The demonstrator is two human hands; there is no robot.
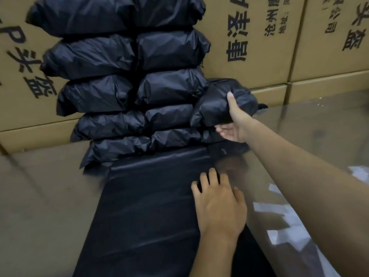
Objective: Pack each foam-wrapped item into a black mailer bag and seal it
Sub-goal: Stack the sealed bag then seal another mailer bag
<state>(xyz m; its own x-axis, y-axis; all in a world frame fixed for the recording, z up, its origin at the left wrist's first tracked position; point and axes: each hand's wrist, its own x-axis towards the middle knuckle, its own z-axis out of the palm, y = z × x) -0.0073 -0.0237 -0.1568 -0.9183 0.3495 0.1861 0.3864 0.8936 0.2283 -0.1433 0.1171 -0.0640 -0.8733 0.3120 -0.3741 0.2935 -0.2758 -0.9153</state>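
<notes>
A stack of several filled black mailer bags leans against the cardboard boxes at the back. My right hand grips one more filled black mailer bag at the stack's right side, thumb over its top and fingers under it. A pile of flat, unfilled black mailer bags lies on the table in front of me. My left hand rests flat on its right part with fingers spread. No foam-wrapped item is in view.
Large cardboard boxes with black printed characters form a wall behind the table. The glossy table top reflects them. White paper strips lie at the right, seen through a clear sheet.
</notes>
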